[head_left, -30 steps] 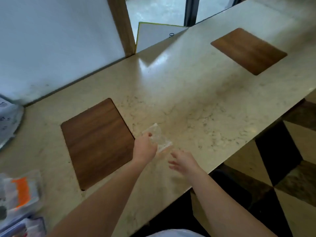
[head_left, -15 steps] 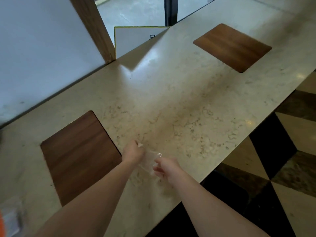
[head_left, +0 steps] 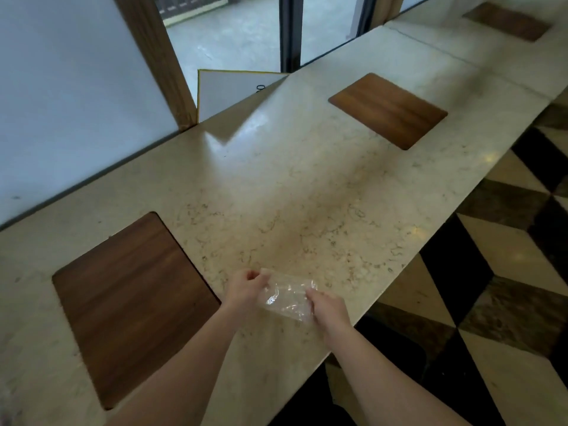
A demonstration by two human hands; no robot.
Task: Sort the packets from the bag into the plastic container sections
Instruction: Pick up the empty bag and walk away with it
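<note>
Two hands meet close to the near edge of the desk [head_left: 307, 186], holding a clear plastic bag [head_left: 287, 298] between them just above the marble top. The left hand [head_left: 246, 289] has its fingers curled, pinching the bag's left end; the right hand [head_left: 327, 307] has its fingers clenched on the bag's right end (whether anything is inside the crumpled film cannot be told). The desk's near edge runs diagonally just right of the right hand, and beyond it lies a floor [head_left: 507, 302] of dark and pale diamond tiles. Left of the hands a wooden inlay [head_left: 132, 302] sits flush in the top, so it is no obstacle. Ahead of the hands the marble stretches bare and wide toward the far right, where a second wooden inlay [head_left: 388, 109] lies flush, with a third inlay [head_left: 507, 21] at the far corner. Along the far-left edge stands a pale wall panel [head_left: 70, 96], then a wooden post [head_left: 156, 59], then a white board [head_left: 233, 87] leaning behind the desk's edge.
</note>
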